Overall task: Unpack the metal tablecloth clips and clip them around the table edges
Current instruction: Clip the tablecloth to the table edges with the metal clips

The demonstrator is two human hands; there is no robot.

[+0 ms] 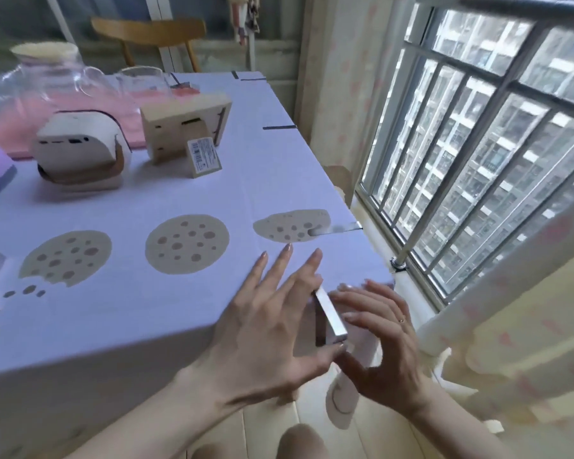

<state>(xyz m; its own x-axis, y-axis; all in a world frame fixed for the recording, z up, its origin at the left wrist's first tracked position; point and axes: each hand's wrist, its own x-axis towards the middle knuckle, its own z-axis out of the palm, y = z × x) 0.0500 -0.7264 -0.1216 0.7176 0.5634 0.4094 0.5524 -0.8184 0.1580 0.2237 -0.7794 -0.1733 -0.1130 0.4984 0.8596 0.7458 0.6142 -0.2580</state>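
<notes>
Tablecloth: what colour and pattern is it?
Pale lilac tablecloth printed with tan, brown-spotted cookies; head view.

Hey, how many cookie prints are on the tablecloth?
4: on top, a left cookie print, middle cookie print and right cookie print; an overhang cookie print below the near corner. Others may be hidden.

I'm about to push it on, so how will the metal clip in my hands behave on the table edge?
The metal clip looks like a flat, straight-edged band, so probably stiff, flexing only slightly. Its shiny surface may slip between the fingers. The tablecloth drapes over the edge, so it may bunch underneath.
</notes>
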